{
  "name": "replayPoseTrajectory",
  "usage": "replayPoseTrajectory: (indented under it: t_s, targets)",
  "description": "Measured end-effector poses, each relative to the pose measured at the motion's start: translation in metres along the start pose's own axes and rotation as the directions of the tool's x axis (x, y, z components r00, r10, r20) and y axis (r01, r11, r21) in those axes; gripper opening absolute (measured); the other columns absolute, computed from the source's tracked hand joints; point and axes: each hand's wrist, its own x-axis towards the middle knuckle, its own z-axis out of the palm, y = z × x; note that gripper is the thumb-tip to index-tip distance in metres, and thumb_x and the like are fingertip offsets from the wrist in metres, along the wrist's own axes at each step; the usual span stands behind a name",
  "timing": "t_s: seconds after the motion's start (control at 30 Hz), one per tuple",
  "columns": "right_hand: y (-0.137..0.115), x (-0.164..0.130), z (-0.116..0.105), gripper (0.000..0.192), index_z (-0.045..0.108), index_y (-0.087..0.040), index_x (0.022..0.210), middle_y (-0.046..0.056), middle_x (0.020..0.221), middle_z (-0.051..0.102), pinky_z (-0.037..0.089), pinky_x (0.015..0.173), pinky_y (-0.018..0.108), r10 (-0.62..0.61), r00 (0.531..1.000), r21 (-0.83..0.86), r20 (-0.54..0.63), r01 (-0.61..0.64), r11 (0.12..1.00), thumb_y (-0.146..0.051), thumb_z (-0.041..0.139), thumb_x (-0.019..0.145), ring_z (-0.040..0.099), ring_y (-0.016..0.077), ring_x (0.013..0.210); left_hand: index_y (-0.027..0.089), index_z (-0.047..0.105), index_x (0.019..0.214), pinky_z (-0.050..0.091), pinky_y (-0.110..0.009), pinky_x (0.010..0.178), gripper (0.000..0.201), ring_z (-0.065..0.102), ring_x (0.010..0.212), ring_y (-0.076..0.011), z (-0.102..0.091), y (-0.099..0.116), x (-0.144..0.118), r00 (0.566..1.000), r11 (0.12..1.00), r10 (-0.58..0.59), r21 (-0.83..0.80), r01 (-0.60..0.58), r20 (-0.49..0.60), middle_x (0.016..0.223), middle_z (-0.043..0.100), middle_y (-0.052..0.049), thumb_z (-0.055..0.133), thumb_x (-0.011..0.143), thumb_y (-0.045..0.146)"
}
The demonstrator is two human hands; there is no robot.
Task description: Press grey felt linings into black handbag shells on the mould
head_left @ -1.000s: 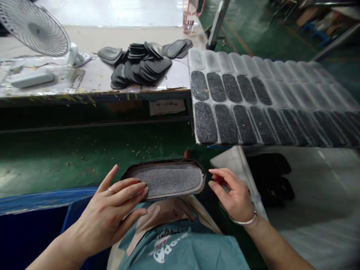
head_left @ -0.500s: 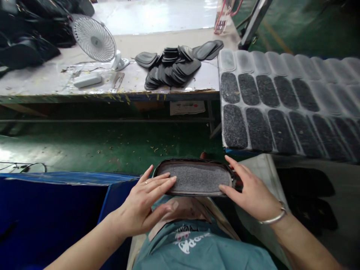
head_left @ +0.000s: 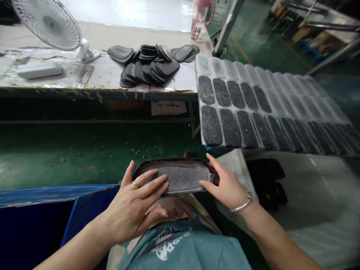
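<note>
An oblong dark piece [head_left: 174,192] with a raised black rim lies across in front of my apron, its grey felt-like pad [head_left: 182,176] facing up. My left hand [head_left: 137,198], ringed, rests with fingers spread flat on the left part of the pad. At the other end, my right hand [head_left: 225,183] grips the piece, thumb on its near edge and fingers round the far right end. What the piece's underside looks like is hidden.
Beyond stands a table with a fan [head_left: 53,28], a white oblong object [head_left: 39,70], several dark flat pieces [head_left: 150,69] in stacks and a pink-handled jug [head_left: 198,22]. At right, rows of oblong pads [head_left: 211,125] cover a board. A blue bin [head_left: 92,210] sits left.
The view has turned rightward, so the table and board sit further left. My left fingers have settled flatter on the pad, while my right hand keeps hold of the end.
</note>
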Motion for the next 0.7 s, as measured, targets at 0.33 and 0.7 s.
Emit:
replayPoseTrajectory:
  t_s: [0.33,0.7]
  targets:
    - [0.0,-0.001,-0.007,0.065,0.04,-0.013,0.139,0.016,0.124,0.059,0.051,0.092,0.041,0.006,0.995,0.239,0.097,-0.029,0.97,-0.033,0.06,0.08,0.061,0.025,0.108,0.025,0.057,0.124,-0.003,-0.062,0.113,0.043,0.055,0.117,-0.0318,0.014,-0.002,-0.003,0.998,0.99,0.041,0.137,-0.033,-0.055,0.127,0.062,-0.003,0.058,0.084,0.04]
    - [-0.005,0.003,0.001,0.053,0.05,-0.02,0.118,0.011,0.107,0.065,0.056,0.073,0.035,0.121,0.992,0.136,-0.025,-0.117,0.984,-0.034,0.065,0.07,0.066,0.0234,0.091,0.03,0.066,0.113,0.021,-0.061,0.11,0.033,0.046,0.118,-0.0286,0.014,0.009,-0.01,0.894,0.927,-0.328,-0.285,0.243,-0.305,0.118,0.05,-0.009,0.061,0.081,0.024]
